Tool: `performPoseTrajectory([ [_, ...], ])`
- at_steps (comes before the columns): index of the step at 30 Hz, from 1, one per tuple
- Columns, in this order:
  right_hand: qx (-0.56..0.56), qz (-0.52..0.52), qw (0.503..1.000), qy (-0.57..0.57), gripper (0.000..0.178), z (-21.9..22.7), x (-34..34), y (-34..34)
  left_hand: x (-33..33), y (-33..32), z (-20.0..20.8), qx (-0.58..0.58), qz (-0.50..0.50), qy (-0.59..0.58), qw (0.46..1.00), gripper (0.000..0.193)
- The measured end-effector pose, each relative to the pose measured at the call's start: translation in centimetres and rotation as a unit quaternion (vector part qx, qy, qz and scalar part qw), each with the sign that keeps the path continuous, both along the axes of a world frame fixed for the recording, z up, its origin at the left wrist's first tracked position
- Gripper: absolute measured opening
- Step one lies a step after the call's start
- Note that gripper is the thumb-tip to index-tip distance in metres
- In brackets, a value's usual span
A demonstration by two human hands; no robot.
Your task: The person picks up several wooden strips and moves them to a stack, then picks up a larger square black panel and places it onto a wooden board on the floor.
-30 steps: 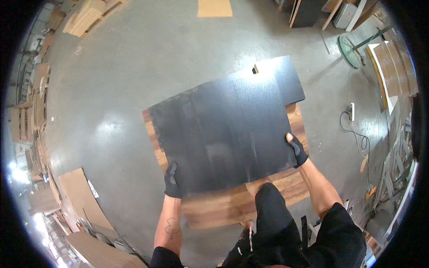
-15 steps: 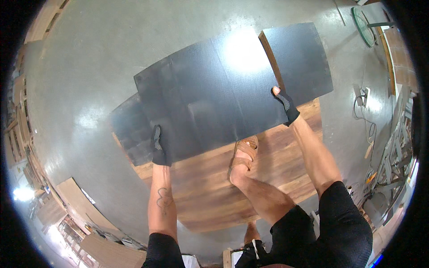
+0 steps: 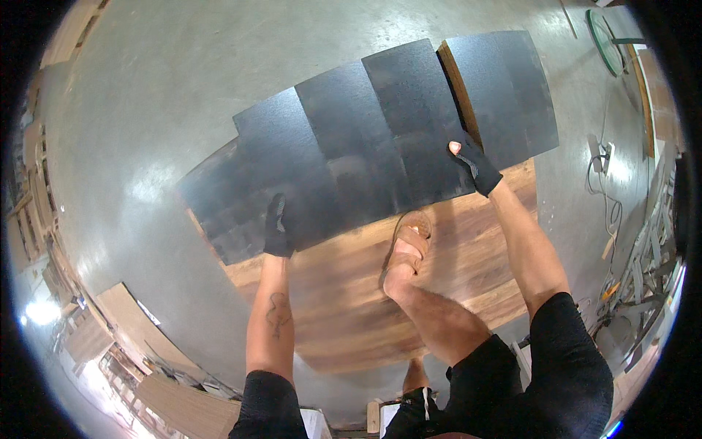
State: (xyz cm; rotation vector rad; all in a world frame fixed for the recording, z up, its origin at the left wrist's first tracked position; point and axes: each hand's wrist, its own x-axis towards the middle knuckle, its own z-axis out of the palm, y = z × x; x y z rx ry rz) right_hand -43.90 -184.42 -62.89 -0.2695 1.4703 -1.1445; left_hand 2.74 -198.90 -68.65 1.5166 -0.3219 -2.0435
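Note:
Several dark grey planks (image 3: 344, 143) lie side by side between my two hands, their far ends stepped out of line. My left hand (image 3: 278, 228), in a black glove with bare fingertips, grips the near left part of this row, its fingers partly lost against the dark surface. My right hand (image 3: 474, 167), gloved alike, is closed on the right edge, thumb on top and other fingers hidden. Beyond a gap at the right lies another dark piece (image 3: 508, 95) with a brown side edge. One more dark piece (image 3: 208, 197) shows at the left. Beneath is a brown wood-grain board (image 3: 344, 322).
My sandalled foot (image 3: 409, 249) stands on the wood-grain board, close to the planks' near edge. Cables and a power strip (image 3: 608, 157) lie on the grey floor (image 3: 146, 146) at the right, near piled scrap strips (image 3: 643, 271). Flat boards (image 3: 146, 325) lie at lower left.
The row of planks has shifted slightly right in view with both hands on it. Its far edge, nearly one line before, is now stepped. The gap at the right looks wider.

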Motion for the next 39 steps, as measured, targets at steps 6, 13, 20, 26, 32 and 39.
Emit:
performPoseTrajectory([
  [6,0.098,0.156,0.965,0.187,0.057,4.3,-0.8,-1.1,-3.2,-2.3,8.0,-0.190,-0.270,-0.273,0.903,0.048],
  [13,0.114,0.123,0.890,0.425,0.069,4.6,0.0,-3.4,-4.4,-3.9,10.0,-0.270,-0.285,-0.334,0.857,0.044],
  [20,0.262,0.189,0.907,0.270,0.120,2.2,-0.8,-6.5,-5.2,-3.0,5.5,-0.098,-0.159,-0.201,0.962,0.038],
  [26,0.227,0.221,0.928,0.196,0.122,3.4,-1.4,-6.3,-6.7,-2.7,8.0,-0.155,-0.167,-0.138,0.964,0.030],
  [32,0.166,0.044,0.939,0.298,0.078,3.7,2.7,1.9,-5.7,-5.9,7.8,-0.105,-0.164,-0.125,0.973,0.029],
  [39,0.109,-0.131,0.982,0.077,0.063,1.4,7.7,7.6,-6.5,-6.9,6.8,-0.005,-0.171,-0.120,0.978,0.045],
])
